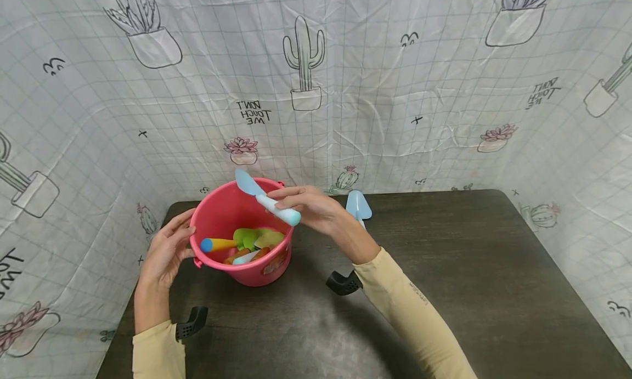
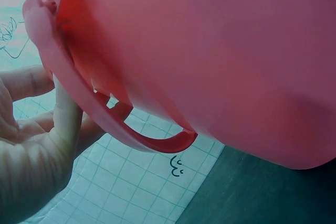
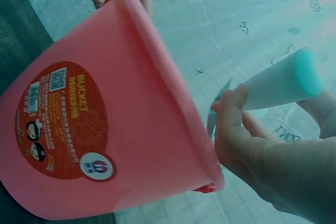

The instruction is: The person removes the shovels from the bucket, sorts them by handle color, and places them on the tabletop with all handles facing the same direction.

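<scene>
A pink bucket (image 1: pixel 266 269) tilts toward me on the dark table, several toys inside it. My left hand (image 1: pixel 165 253) grips its rim on the left side; in the left wrist view the fingers (image 2: pixel 68 108) pass behind the bucket's handle (image 2: pixel 100 114). Over the bucket's right rim, my right hand (image 1: pixel 313 206) pinches a toy shovel (image 1: pixel 278 209) with a light-blue blade and a white handle ending in teal. Its blade points up and left above the opening. Among the toys inside are a green toy (image 1: pixel 245 237) and a yellow-orange handle with a blue end (image 1: pixel 217 244).
Another light-blue toy shovel (image 1: pixel 358 204) lies on the table (image 1: pixel 444 269) behind my right wrist, partly hidden by it. A white sheet with cactus drawings (image 1: pixel 375 94) hangs round the back and sides. Each wrist carries a black camera mount (image 1: pixel 344 283).
</scene>
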A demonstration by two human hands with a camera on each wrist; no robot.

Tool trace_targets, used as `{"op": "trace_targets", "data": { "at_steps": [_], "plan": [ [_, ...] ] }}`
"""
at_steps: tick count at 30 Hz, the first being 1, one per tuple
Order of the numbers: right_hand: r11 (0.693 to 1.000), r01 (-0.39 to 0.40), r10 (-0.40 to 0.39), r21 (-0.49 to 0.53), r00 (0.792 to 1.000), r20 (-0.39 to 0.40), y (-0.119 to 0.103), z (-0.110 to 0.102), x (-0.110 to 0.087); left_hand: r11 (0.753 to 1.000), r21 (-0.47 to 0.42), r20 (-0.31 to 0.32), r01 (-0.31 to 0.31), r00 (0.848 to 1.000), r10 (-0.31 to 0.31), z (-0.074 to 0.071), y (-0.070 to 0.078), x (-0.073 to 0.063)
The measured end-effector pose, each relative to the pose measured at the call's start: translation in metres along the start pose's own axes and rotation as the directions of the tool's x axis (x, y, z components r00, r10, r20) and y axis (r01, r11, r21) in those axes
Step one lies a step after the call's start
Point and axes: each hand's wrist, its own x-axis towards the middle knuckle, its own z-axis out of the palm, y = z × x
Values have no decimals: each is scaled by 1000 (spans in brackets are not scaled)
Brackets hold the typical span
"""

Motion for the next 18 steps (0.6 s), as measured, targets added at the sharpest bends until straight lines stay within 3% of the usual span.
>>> {"op": "trace_targets", "data": {
  "at_steps": [6, 13, 18],
  "plan": [
    [997, 55, -54, 49, 998, -20, -9, -10, -7, 1000, -7, 10, -10, 1000, 10, -1, 0, 0],
    [992, 76, -68, 105, 994, -81, -14, -17, -13, 1000, -17, 9, -6, 1000, 6, -1, 1, 1],
    [986, 101, -90, 134, 993, -82, -17, -23, -16, 1000, -9, 3, 1, 1000, -1, -1, 0, 1]
  ]
}}
